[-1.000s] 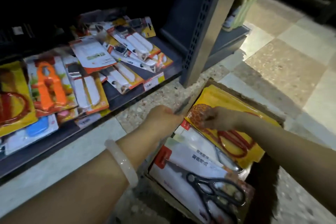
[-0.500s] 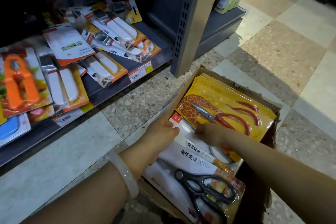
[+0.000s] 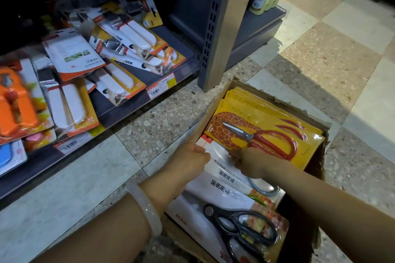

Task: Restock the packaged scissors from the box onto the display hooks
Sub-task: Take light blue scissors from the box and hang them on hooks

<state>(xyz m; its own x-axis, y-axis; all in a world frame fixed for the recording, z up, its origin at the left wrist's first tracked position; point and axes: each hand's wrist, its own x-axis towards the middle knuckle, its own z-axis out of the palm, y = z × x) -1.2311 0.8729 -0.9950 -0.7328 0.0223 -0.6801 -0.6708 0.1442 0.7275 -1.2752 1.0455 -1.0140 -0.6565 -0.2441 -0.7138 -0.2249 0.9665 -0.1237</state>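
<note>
Yellow giraffe-print scissors packs [image 3: 267, 126] fill the box [image 3: 205, 121]; both hands grip white packs [image 3: 222, 166].

Both forearms reach forward and down; the left hand [image 3: 190, 159] and right hand [image 3: 249, 163] curl, knuckles up, close together.

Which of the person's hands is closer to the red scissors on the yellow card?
The right. The right hand grips the lower edge of the yellow card, just under the red scissors. The left hand is farther off, at the box side wall.
</note>
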